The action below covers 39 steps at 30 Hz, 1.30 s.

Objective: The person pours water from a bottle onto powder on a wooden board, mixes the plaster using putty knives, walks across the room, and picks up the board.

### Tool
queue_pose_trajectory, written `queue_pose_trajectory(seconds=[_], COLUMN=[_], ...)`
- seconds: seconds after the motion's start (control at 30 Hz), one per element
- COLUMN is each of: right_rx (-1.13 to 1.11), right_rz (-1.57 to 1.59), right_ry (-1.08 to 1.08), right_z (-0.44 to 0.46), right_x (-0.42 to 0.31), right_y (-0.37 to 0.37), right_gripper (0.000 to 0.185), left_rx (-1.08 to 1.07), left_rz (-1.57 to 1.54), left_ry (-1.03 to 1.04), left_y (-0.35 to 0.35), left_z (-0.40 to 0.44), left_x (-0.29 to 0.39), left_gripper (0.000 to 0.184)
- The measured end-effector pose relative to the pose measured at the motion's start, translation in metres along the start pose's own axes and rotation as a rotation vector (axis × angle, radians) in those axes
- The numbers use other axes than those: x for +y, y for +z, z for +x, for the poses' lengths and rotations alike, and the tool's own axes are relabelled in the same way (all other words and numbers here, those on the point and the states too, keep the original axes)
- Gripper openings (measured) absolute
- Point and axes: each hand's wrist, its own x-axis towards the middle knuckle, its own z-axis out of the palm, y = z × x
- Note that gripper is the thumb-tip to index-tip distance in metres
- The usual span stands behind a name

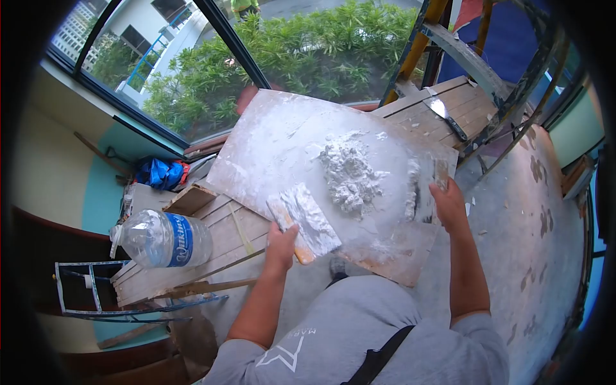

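My left hand (281, 247) is closed on the wooden grip of a wide putty knife (303, 255), whose blade carries a thick layer of white putty (311, 218). It is over the near left edge of a flat board (256, 135). My right hand (451, 204) grips a second wide putty knife (441, 172) at the board's right side. A ridge of white putty (412, 186) lies along that blade's left edge. Between the two tools a heap of crumbly, wet-looking putty (351, 170) rests on the board, with smears around it.
A large water bottle (163, 239) lies on the wooden plank bench (228, 237) at left. Another putty knife (446, 117) with a black handle lies on planks at the back right, beside a ladder (475, 61). A window (192, 64) stands behind the board.
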Motion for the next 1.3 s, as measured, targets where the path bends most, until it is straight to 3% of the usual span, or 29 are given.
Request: queue_pose_trajectory(seconds=[0.17,0.23,0.33,0.43,0.57,0.6,0.8,0.9,0.97,1.1,1.17,1.27,1.3], right_rx=[-0.007,-0.039,-0.031,0.0,-0.002,-0.003,0.0,0.032,0.064,0.066,0.104,-0.054,-0.023], right_rz=[0.349,0.361,0.317,0.316,0.505,0.488,0.41,0.333,0.283,0.278,0.293,0.113,0.108], right_ry=[0.137,0.137,0.103,0.09,0.122,0.121,0.126,0.107,0.139,0.205,0.12,0.314,0.266], right_z=[-0.027,-0.03,-0.039,-0.043,-0.047,-0.047,-0.054,-0.049,-0.045,-0.035,-0.019,-0.016,-0.011], right_x=[0.037,0.049,0.038,0.048,0.072,0.073,0.054,0.066,0.085,0.047,0.057,-0.008,-0.009], right_y=[0.0,0.006,0.0,-0.01,-0.018,-0.019,-0.016,-0.008,0.0,0.02,0.045,0.056,0.066], right_gripper=[0.035,0.036,0.035,0.034,0.036,0.036,0.036,0.038,0.04,0.041,0.042,0.043,0.044], left_rx=[0.105,0.075,0.05,0.104,0.26,0.224,0.08,-0.011,0.067,0.134,0.119,-0.006,-0.06], left_rz=[0.037,0.214,0.238,0.084,-0.027,-0.095,0.057,0.006,0.027,0.165,0.264,0.298,0.337], left_ry=[-0.008,0.028,0.075,0.072,-0.147,-0.056,-0.002,-0.041,-0.01,-0.016,-0.02,-0.114,-0.111], left_y=[0.055,0.085,0.106,0.096,0.071,0.068,0.134,0.081,0.045,-0.016,-0.026,-0.015,-0.013], left_z=[-0.003,0.011,0.01,-0.021,-0.037,-0.032,0.005,0.019,0.034,0.089,0.121,0.144,0.161], left_x=[-0.014,0.001,0.024,0.026,-0.014,-0.027,0.009,0.001,0.012,0.042,0.051,0.084,0.083], left_gripper=[0.04,0.039,0.038,0.037,0.039,0.046,0.041,0.036,0.032,0.033,0.035,0.036,0.036])
